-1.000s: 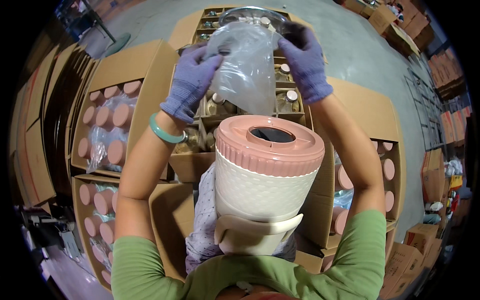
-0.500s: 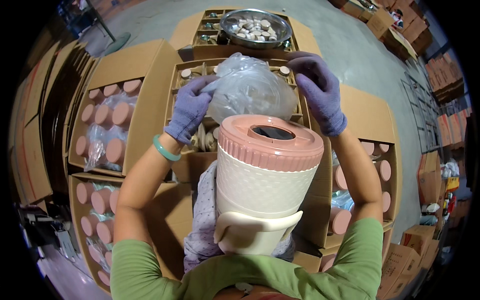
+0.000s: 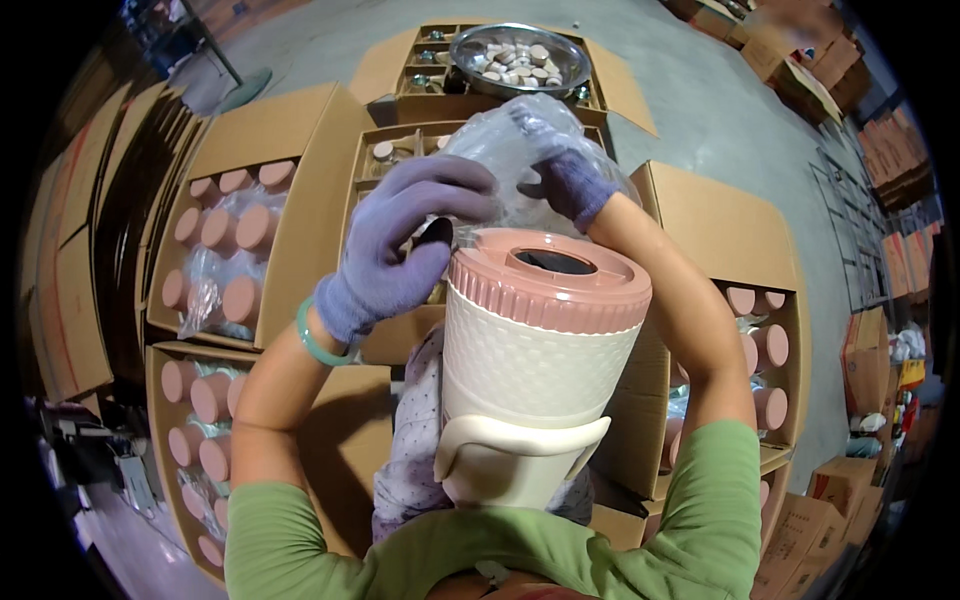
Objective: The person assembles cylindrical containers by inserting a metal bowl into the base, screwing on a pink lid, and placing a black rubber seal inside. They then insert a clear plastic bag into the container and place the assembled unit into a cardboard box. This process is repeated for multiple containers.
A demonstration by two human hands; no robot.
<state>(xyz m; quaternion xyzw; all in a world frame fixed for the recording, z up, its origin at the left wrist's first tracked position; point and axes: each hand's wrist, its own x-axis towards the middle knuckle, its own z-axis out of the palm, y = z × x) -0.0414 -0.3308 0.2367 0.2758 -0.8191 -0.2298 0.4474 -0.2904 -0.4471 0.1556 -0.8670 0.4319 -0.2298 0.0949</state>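
A clear plastic bag [image 3: 490, 135] lies over the divided carton ahead of me. Over the bag is my right hand [image 3: 565, 170], in a purple glove; its fingers stretch forward against the film and look pale, and its thumb stands apart. My left hand [image 3: 405, 225], gloved alike, hovers at the bag's near left side with fingers curved and thumb apart, holding nothing I can see. Between my forearms stands a large white container [image 3: 535, 365] with a woven texture, a pale handle and a ribbed pink lid [image 3: 600, 275] with a dark round centre. Neither hand touches it.
The divided carton [image 3: 362, 165] holds glass jars. Behind it, a steel bowl [image 3: 575, 75] of small round caps sits on another carton. Open cartons of pink-lidded jars flank me at left [image 3: 325, 130] and right [image 3: 720, 215]. Flattened cardboard [image 3: 75, 270] stands far left.
My left hand has let go of the bag and come nearer to me. My right hand has moved left from beside the bag onto it. The view has shifted slightly.
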